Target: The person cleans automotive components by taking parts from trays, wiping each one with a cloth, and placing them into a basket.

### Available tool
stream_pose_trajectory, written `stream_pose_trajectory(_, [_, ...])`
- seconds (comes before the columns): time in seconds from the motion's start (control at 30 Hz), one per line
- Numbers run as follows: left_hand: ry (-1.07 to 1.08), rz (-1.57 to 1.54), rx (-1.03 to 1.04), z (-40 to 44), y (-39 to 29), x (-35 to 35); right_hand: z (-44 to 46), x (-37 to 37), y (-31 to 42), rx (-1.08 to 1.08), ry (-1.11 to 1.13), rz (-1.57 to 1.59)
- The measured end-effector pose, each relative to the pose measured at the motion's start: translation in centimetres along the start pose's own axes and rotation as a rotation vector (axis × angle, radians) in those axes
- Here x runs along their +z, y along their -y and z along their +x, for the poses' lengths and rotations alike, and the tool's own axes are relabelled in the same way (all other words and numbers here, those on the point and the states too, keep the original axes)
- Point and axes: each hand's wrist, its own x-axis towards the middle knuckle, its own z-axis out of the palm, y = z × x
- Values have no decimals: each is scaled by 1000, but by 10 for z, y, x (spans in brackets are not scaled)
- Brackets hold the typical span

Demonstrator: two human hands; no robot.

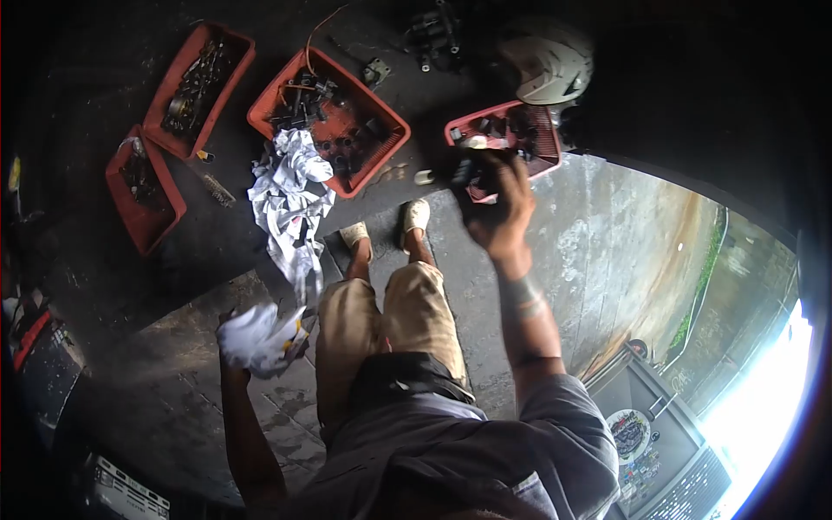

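Observation:
My left hand (pixel 232 347) is low at the left, mostly hidden behind a bunched white rag (pixel 260 340) that it grips. A yellow and dark patch shows at the rag's right edge. My right hand (pixel 504 212) is raised in front of the small red basket (pixel 544 165), its fingers curled round a dark part (pixel 468 178) whose exact kind is too dim to make out. A long crumpled white cloth (pixel 290 195) drapes over the near left corner of the large red basket (pixel 394 139) and trails towards the rag; whether they join I cannot tell.
Two narrow red bins (pixel 156 121) (pixel 165 212) with small metal parts stand at the left. A white helmet (pixel 555 65) sits behind the small basket. Dark metal parts (pixel 433 35) lie at the back. A grey tray (pixel 676 433) with a round dish is at lower right.

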Motion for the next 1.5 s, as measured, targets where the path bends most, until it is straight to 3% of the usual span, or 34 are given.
stream_pose_trajectory(0.07, [-156, -899, -250, 39, 127, 61, -15, 13, -60, 62, -8, -120])
stream_pose_trajectory(0.13, [4, -665, 103, 96, 167, 48, -29, 15, -116, 101, 56, -267])
stream_pose_trajectory(0.2, [-369, -167, -79, 134, 80, 31, -42, 28, -183, 131, 12, -366])
stream_pose_trajectory(0.27, [-515, 188, -43, 196, 112, 60, -48, 37, -228, 281, -1, -502])
stream_pose_trajectory(0.33, [-348, 106, -340, 252, 112, 67, -56, 38, -270, 281, 114, -537])
stream_pose_trajectory(0.4, [-367, 118, -314, 289, 89, 66, -56, 49, -289, 453, 88, -639])
stream_pose_trajectory(0.47, [-500, 239, -358, 313, 61, 75, -58, 62, -307, 365, 111, -665])
stream_pose_trajectory(0.5, [-517, 138, -276, 322, 67, 84, -51, 71, -290, 365, 40, -633])
stream_pose_trajectory(0.53, [-388, 97, -444, 329, 58, 83, -46, 78, -276, 366, -33, -600])
stream_pose_trajectory(0.6, [-408, 189, -510, 338, 56, 97, -47, 100, -264, 212, -9, -515])
stream_pose_trajectory(0.63, [-397, 224, -562, 340, 56, 97, -60, 125, -271, 574, -75, 337])
stream_pose_trajectory(0.67, [-381, 196, -589, 337, 43, 89, -51, 136, -238, 219, 66, -192])
stream_pose_trajectory(0.7, [-398, 248, -580, 337, 46, 88, -69, 171, -252, 382, 80, 80])
stream_pose_trajectory(0.73, [-416, 295, -571, 338, 50, 90, -74, 189, -235, 133, 171, -298])
stream_pose_trajectory(0.8, [-287, -16, -594, 338, 74, 83, -58, 221, -192, 204, 362, -383])
stream_pose_trajectory(0.87, [-348, 96, -494, 317, 104, 84, -41, 247, -173, 307, 462, -389])
stream_pose_trajectory(1.0, [-351, -103, -286, 233, 126, 47, -30, 275, -180, 163, 495, -538])
stream_pose_trajectory(1.07, [-608, -383, -386, 179, 166, 43, -26, 279, -174, 89, 546, -523])
stream_pose_trajectory(1.2, [-688, -760, -512, 90, 115, -47, -17, 287, -175, 82, 705, -603])
stream_pose_trajectory(1.27, [-555, -383, -460, 41, 151, -68, -16, 292, -176, 95, 698, -678])
stream_pose_trajectory(1.3, [-555, -388, -468, 36, 146, -69, -13, 291, -171, 129, 715, -659])
stream_pose_trajectory(1.37, [-1311, -866, -324, 34, 131, -68, -16, 296, -183, 119, 738, -716])
stream_pose_trajectory(1.4, [-1315, -871, -329, 31, 134, -69, -13, 295, -181, 113, 758, -772])
stream_pose_trajectory(1.47, [-1330, -943, -68, 22, 141, -70, -14, 286, -172, 133, 662, -599])
stream_pose_trajectory(1.5, [-1349, -1029, -48, 36, 121, -70, -17, 286, -174, 71, 639, -581])
